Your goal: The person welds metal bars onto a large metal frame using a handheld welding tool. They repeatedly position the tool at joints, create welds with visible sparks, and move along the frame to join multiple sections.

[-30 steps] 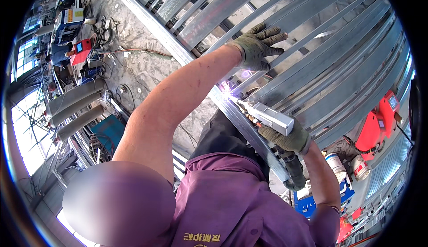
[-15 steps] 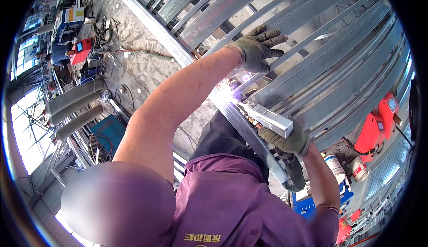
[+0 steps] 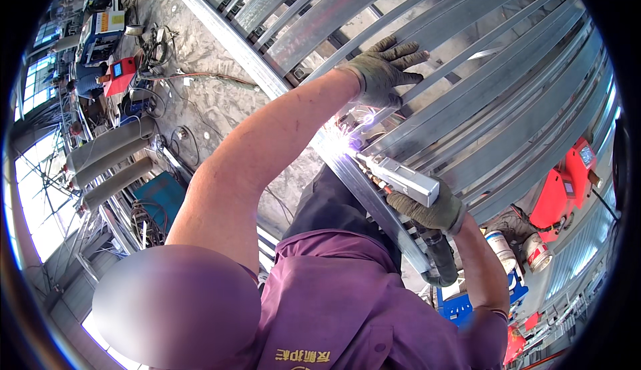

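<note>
My right hand, in a dark glove, is wrapped round a welding torch with a pale, box-shaped metal body on top. The torch's tip points at the end of a bar by the long metal rail, where a bright welding arc hides the joint in glare. My left hand, gloved too, lies with fingers spread over the flat grey metal bars, just beyond the arc. It grips nothing. A thick dark hose hangs below my right hand.
Left on the dusty floor stand a red machine with cables and several grey gas cylinders. To the right are red machines, white buckets and a blue crate. A cable crosses the floor.
The arc's glow has spread and shows more purple flare and sparks. My left forearm and hand have shifted very slightly left; the torch and my right hand stay nearly still.
</note>
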`<state>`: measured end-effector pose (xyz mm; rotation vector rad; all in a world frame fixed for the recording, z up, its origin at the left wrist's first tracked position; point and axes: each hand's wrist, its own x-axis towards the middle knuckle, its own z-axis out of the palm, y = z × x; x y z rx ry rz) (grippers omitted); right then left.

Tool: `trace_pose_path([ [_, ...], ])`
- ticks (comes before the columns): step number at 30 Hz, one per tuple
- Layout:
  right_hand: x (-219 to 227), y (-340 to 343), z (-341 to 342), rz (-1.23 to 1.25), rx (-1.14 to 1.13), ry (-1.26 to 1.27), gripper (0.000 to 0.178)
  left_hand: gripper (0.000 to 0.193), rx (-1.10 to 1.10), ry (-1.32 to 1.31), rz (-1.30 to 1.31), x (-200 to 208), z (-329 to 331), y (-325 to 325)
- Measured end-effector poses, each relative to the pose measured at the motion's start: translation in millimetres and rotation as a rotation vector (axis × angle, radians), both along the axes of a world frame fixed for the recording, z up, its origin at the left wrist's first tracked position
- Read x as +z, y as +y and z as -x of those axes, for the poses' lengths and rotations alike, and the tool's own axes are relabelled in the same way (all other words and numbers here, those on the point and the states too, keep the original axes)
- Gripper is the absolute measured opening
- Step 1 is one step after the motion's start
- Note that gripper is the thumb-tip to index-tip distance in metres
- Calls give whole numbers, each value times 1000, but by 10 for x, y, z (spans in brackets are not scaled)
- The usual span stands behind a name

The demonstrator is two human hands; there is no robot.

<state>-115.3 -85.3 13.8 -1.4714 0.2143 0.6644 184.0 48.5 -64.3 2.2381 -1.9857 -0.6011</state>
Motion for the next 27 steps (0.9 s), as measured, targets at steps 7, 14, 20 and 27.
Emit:
trace_pose_path([
  [7,39,-24,-8,-22,-8,66,43,65,7,-2,-2,13,1,-7],
  [14,4,-28,34,-14,-9,61,48,67,-2,-7,-38,40,-6,-14],
  [20,296,-17,-56,141,36,103,41,68,-4,15,-63,44,-14,-18],
  [27,328,174,432,188,-200,-141,41,69,-7,-1,-135,180,4,-44],
])
